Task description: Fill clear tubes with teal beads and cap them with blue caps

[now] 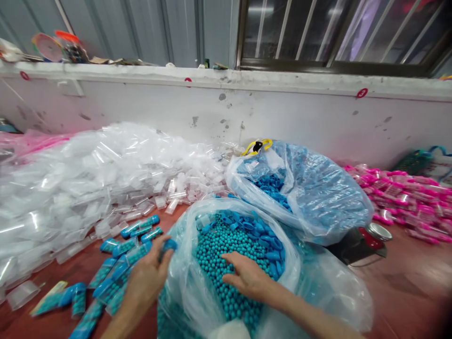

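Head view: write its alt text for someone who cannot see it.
A person's left grip holds a small blue piece; the right grip is over teal beads in an open plastic bag. Bead-filled tubes lie at left on a red surface, before heaped clear containers. A second bag, with blue parts, lies behind; pink items are heaped at right.

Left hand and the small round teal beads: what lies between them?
A blue plastic piece in the left hand, then the side of the translucent plastic bag, in the head view.
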Motion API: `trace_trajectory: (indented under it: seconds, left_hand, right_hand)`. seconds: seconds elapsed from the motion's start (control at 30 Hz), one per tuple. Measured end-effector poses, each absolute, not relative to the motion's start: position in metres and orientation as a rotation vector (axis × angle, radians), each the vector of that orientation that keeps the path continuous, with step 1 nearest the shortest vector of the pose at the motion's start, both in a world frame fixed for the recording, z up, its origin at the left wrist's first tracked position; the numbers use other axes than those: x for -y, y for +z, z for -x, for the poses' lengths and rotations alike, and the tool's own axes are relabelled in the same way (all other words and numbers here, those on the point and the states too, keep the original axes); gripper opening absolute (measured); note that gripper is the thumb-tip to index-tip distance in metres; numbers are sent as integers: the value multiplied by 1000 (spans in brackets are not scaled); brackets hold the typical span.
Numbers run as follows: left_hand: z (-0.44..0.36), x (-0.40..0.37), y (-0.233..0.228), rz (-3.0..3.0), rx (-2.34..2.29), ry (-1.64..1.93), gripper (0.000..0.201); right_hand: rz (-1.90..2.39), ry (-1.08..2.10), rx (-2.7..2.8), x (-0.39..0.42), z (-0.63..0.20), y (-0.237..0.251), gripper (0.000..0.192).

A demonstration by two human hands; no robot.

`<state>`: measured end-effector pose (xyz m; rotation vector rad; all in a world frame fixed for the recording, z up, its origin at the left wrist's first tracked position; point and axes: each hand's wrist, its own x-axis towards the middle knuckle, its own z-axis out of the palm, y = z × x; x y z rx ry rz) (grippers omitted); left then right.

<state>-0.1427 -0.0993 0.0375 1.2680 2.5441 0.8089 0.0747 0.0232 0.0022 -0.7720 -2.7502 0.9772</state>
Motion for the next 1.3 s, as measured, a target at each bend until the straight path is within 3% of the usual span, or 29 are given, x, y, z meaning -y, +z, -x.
trace_trajectory:
  seconds: [0.07,0.13,0.2,0.37,0.5,0.63,0.9,1.1,1.3]
  left_hand:
    - [168,108,44,-1332,-2903,595,40]
    - [175,108,44,-1496,-3037,504,40]
    - [166,100,38,-1719,-2924,500,37]
    - [127,79,11,-1965,-2524,200,30]
    - [128,82,-5,-1898,-2523,60,35]
    - [140,84,-13,-1800,-2549,153,45]
    - [139,88,-10,-1682,-2619,123,48]
    - [115,74,10,-1903,-2645,273,37]
    - [87,35,17,-1770,-2393,495,32]
  right_hand:
    - [787,719,2860,-36,-67,-2,27]
    - [733,417,2963,-46,-50,-7,20]
    - [645,207,2991,-52,-23,-11,21]
    - [464,36,2946,-59,54,-14,20]
    - [446,39,2946,-69,89,-14,18]
    - [407,49,2974,-75,97,-13,22]
    - [135,59,3093,-65,26,-16,15]
    - [311,244,3063,-83,-16,-6,15]
    - [757,491,2755,-98,-45,17,30]
